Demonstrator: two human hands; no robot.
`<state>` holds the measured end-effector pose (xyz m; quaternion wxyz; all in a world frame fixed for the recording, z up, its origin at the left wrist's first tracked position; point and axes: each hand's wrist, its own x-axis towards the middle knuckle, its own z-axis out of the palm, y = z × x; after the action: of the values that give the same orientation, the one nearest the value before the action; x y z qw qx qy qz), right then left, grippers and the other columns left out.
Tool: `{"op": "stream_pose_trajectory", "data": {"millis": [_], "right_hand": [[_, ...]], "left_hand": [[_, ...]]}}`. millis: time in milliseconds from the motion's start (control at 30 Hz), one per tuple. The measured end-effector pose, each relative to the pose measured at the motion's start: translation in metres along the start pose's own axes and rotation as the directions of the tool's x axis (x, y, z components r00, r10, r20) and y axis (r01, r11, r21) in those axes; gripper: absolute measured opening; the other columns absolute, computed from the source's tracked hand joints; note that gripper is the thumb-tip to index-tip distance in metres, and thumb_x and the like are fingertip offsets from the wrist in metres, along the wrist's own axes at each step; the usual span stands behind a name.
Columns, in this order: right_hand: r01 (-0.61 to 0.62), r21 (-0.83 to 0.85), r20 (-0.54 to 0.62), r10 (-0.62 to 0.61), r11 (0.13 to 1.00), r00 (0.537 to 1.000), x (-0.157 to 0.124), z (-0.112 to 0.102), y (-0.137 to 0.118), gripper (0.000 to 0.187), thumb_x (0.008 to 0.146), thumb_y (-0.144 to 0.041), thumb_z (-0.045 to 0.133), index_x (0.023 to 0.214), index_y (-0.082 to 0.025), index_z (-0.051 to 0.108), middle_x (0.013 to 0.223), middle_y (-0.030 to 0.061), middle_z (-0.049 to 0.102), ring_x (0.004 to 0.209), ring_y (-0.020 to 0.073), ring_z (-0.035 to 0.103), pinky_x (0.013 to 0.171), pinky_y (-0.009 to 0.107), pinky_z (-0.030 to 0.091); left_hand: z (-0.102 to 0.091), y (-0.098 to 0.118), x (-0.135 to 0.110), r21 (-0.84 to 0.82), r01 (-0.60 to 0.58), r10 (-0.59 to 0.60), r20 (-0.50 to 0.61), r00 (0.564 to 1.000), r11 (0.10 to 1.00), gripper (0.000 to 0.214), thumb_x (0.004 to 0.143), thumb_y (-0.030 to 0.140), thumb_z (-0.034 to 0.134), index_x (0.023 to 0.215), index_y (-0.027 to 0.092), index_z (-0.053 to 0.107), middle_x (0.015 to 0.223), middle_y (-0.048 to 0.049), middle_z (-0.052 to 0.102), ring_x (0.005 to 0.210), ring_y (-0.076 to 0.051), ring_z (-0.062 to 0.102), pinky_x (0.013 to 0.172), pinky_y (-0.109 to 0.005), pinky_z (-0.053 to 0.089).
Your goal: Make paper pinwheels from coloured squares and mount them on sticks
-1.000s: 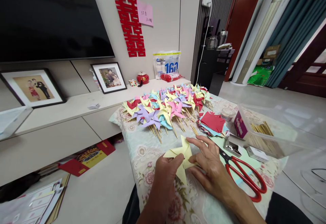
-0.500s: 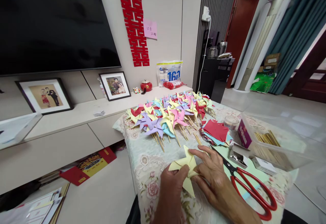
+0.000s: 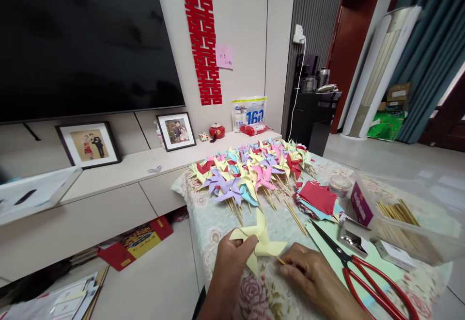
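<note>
One camera, worn on the head, looks forward and steeply down over the near side of the cloth-covered counter [image 3: 209, 223]. The left fingers [image 3: 249, 247] and right fingers [image 3: 296, 257] sit close, low in the view, both forearms entering from the near edge. The wide view runs past the counter's far end to the wall [image 3: 247, 24], from the television [image 3: 83, 43] at left to the curtain [image 3: 441, 43] at far right.
</note>
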<state>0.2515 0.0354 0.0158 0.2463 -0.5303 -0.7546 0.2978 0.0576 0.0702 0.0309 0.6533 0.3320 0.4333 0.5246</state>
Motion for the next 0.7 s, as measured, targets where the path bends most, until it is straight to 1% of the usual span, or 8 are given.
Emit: {"op": "stream_pose_trajectory", "data": {"millis": [167,267,333,400,533,567,600,700], "right_hand": [[-0.031,-0.07,-0.013,0.031,0.997,0.999,0.004,0.009,0.004,0.03,0.099,-0.039,0.051,0.079,-0.023,0.066,0.087,0.002,0.065,0.088,0.019,0.061,0.078,0.028,0.043],[-0.034,-0.016,0.013,0.034,0.999,0.999,0.008,0.018,0.012,0.023,0.096,-0.034,0.054,0.079,-0.022,0.066,0.086,0.0008,0.066,0.082,0.0168,0.062,0.075,0.026,0.042],[-0.033,0.029,0.017,0.033,0.999,0.999,0.01,0.022,0.016,0.019,0.094,-0.032,0.055,0.081,-0.023,0.066,0.086,0.0005,0.068,0.083,0.0167,0.063,0.076,0.025,0.043],[-0.045,0.067,-0.002,0.045,0.997,0.999,0.014,0.024,0.017,0.02,0.093,-0.032,0.055,0.079,-0.022,0.066,0.085,0.0011,0.068,0.083,0.0175,0.063,0.077,0.026,0.043],[-0.098,0.185,-0.076,0.114,0.978,0.991,0.028,0.02,0.013,0.025,0.089,-0.036,0.054,0.073,-0.019,0.065,0.075,0.0019,0.064,0.074,0.0182,0.058,0.07,0.027,0.042],[-0.109,0.222,-0.092,0.132,0.969,0.987,0.034,0.019,0.012,0.026,0.088,-0.037,0.055,0.072,-0.019,0.064,0.071,0.0014,0.061,0.071,0.0178,0.056,0.067,0.027,0.04],[-0.116,0.259,-0.104,0.147,0.959,0.984,0.04,0.019,0.009,0.025,0.086,-0.037,0.055,0.071,-0.018,0.064,0.068,0.0005,0.058,0.068,0.0171,0.054,0.064,0.026,0.039],[-0.109,0.341,-0.127,0.161,0.934,0.979,0.062,0.023,0.003,0.022,0.08,-0.035,0.056,0.069,-0.018,0.063,0.061,-0.0023,0.05,0.061,0.0147,0.046,0.058,0.025,0.033]], "left_hand": [[-0.007,-0.006,0.005,0.074,-0.019,0.022,-0.037,0.999,0.997,0.026,0.067,0.029,0.078,0.084,0.011,0.073,0.07,-0.0061,0.074,0.064,-0.021,0.068,0.061,-0.029,0.052],[-0.012,-0.007,0.007,0.107,-0.028,0.031,-0.027,0.999,0.994,0.028,0.066,0.031,0.079,0.085,0.011,0.071,0.069,-0.0056,0.072,0.066,-0.022,0.067,0.062,-0.03,0.052],[-0.017,-0.008,0.008,0.127,-0.079,0.082,-0.025,0.996,0.989,0.032,0.07,0.037,0.078,0.089,0.012,0.071,0.074,-0.0057,0.072,0.071,-0.022,0.068,0.066,-0.03,0.052],[-0.022,-0.012,0.007,0.147,-0.125,0.138,-0.08,0.987,0.981,0.038,0.077,0.046,0.072,0.096,0.013,0.069,0.08,-0.006,0.072,0.075,-0.022,0.067,0.067,-0.03,0.052],[-0.029,-0.033,0.005,0.228,-0.113,0.18,-0.302,0.936,0.967,0.049,0.085,0.055,0.059,0.109,0.013,0.065,0.075,-0.0049,0.068,0.066,-0.019,0.062,0.064,-0.031,0.05],[-0.029,-0.04,0.005,0.257,-0.116,0.199,-0.325,0.924,0.96,0.048,0.084,0.055,0.06,0.108,0.013,0.064,0.077,-0.0052,0.068,0.064,-0.019,0.062,0.065,-0.031,0.05],[-0.029,-0.047,0.004,0.269,-0.172,0.261,-0.339,0.904,0.948,0.045,0.082,0.052,0.063,0.107,0.014,0.064,0.082,-0.0062,0.069,0.063,-0.018,0.061,0.064,-0.031,0.049],[-0.025,-0.062,0.004,0.358,-0.26,0.378,-0.313,0.871,0.897,0.036,0.075,0.04,0.066,0.102,0.015,0.063,0.087,-0.007,0.07,0.055,-0.014,0.056,0.057,-0.029,0.046]]}}
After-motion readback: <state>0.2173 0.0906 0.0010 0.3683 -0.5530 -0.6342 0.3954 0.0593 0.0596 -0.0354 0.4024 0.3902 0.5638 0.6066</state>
